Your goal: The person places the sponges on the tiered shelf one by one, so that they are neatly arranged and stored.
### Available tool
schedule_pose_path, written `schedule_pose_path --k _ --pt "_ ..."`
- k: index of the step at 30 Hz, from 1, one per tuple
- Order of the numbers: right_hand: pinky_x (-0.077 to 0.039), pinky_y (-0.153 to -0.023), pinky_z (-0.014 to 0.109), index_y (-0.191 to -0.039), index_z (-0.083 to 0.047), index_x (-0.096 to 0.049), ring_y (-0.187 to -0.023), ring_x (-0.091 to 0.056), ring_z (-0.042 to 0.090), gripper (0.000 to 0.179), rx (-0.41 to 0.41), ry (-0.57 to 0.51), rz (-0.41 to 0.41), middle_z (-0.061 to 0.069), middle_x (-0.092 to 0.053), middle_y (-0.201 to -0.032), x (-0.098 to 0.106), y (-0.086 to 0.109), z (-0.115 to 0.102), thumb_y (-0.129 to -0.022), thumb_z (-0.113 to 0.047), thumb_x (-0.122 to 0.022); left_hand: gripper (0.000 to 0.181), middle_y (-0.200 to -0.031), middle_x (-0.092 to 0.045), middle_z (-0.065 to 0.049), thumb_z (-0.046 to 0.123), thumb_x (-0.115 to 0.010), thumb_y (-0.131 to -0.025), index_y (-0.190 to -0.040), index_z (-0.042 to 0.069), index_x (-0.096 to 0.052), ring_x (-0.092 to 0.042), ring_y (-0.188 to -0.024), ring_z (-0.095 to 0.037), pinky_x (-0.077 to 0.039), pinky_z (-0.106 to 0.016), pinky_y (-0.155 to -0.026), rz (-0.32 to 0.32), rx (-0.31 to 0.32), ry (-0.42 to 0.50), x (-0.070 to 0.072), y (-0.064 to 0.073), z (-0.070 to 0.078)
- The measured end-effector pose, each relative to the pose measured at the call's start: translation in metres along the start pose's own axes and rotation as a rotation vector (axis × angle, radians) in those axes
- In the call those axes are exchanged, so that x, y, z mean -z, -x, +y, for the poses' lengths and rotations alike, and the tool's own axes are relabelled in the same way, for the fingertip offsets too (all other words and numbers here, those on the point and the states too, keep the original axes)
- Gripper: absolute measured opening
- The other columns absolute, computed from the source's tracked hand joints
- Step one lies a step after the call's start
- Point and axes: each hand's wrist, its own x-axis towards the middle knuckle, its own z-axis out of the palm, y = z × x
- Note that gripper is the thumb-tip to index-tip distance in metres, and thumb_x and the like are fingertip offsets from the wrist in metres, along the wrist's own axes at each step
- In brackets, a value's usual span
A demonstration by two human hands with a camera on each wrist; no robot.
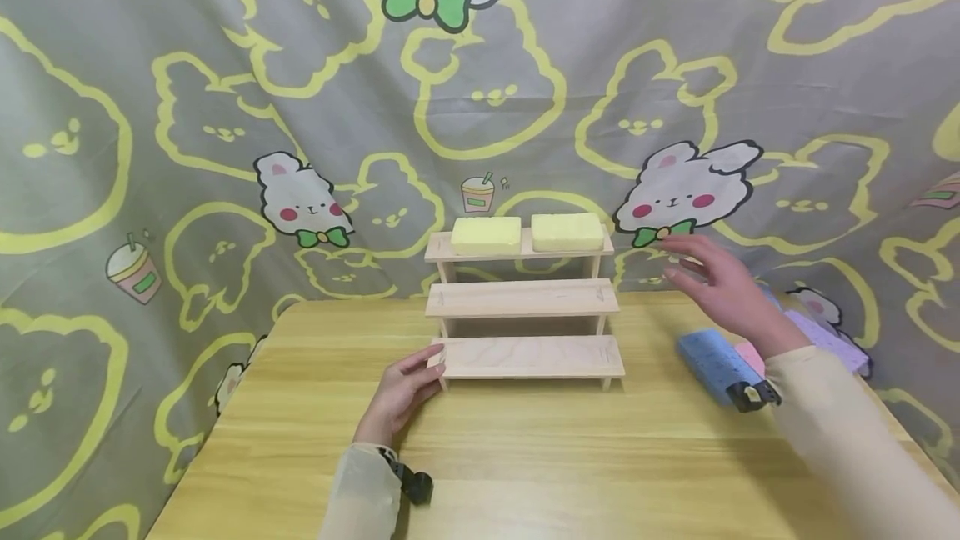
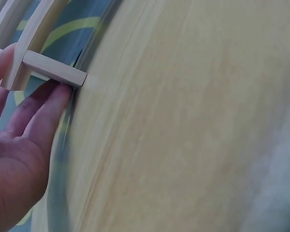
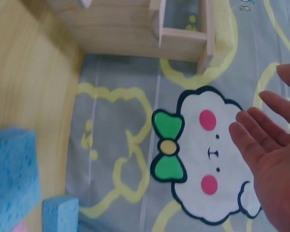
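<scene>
A three-tier wooden stand (image 1: 525,357) is on the table, with two pale yellow sponges (image 1: 486,236) side by side on its top tier. At the left end of the lowest tier, my left hand (image 1: 399,394) holds the corner. The left wrist view shows that hand (image 2: 24,145) with fingertips by the stand's leg (image 2: 55,69) and the thumb at the board. My right hand (image 1: 720,286) is raised in the air to the right of the top tier, fingers extended and holding nothing. In the right wrist view its palm and fingers (image 3: 275,145) appear against the curtain.
On the table's right side, under the right forearm, lie a blue sponge (image 1: 712,363), a pink one (image 1: 750,355) and a purple one (image 1: 828,344). A second blue block (image 3: 60,215) shows beside the larger one. A patterned grey curtain (image 1: 510,107) hangs behind the wooden table (image 1: 525,457).
</scene>
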Motion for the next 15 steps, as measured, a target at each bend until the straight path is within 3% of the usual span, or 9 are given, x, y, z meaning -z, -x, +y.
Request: schedule_pose_path --k 3,6,9,12,15 --pt "-0.038 -0.107 0.028 -0.134 -0.001 -0.054 -0.129 -0.04 0.031 0.038 0.006 0.02 0.007 0.013 -0.047 -0.14 0.003 0.01 0.004 -0.099 -0.014 -0.061 0.046 -0.153 -0.034 -0.017 -0.001 -0.071 -0.088 -0.132 -0.004 -0.059 -0.044 -0.132 -0.031 -0.05 -0.04 -0.095 0.007 -0.015 -0.032 0.0 0.001 0.001" --pt "-0.033 -0.099 0.007 -0.134 -0.001 -0.055 -0.126 -0.042 0.032 0.039 -0.001 0.033 0.02 0.013 -0.048 -0.139 0.007 0.022 0.007 -0.098 -0.014 -0.063 0.045 -0.152 -0.036 -0.018 -0.001 -0.07 -0.089 -0.131 -0.006 -0.058 -0.039 -0.135 -0.03 -0.049 -0.04 -0.097 0.004 -0.032 -0.048 0.0 0.0 0.001" --pt "-0.029 -0.095 0.001 -0.136 -0.001 -0.053 -0.124 -0.043 0.036 0.041 -0.015 0.05 0.02 0.014 -0.047 -0.139 0.011 0.034 0.01 -0.098 -0.013 -0.062 0.044 -0.152 -0.037 -0.018 -0.001 -0.071 -0.088 -0.13 -0.005 -0.059 -0.038 -0.136 -0.03 -0.05 -0.038 -0.096 0.007 -0.035 -0.038 0.0 -0.001 0.0" --pt "-0.034 -0.105 0.015 -0.14 -0.001 -0.049 -0.124 -0.043 0.041 0.044 -0.057 0.07 0.019 0.016 -0.046 -0.138 0.016 0.047 0.011 -0.1 -0.017 -0.06 0.044 -0.153 -0.034 -0.02 -0.002 -0.069 -0.088 -0.131 -0.006 -0.058 -0.036 -0.137 -0.033 -0.05 -0.038 -0.095 -0.006 -0.044 -0.034 0.0 0.0 -0.001" --pt "-0.034 -0.102 0.013 -0.141 0.0 -0.047 -0.123 -0.044 0.043 0.047 -0.091 0.09 0.024 0.019 -0.046 -0.138 0.019 0.06 0.014 -0.1 -0.019 -0.06 0.044 -0.153 -0.033 -0.02 -0.002 -0.069 -0.089 -0.131 -0.006 -0.058 -0.037 -0.136 -0.033 -0.05 -0.037 -0.095 -0.013 -0.041 -0.029 0.0 0.0 -0.002"
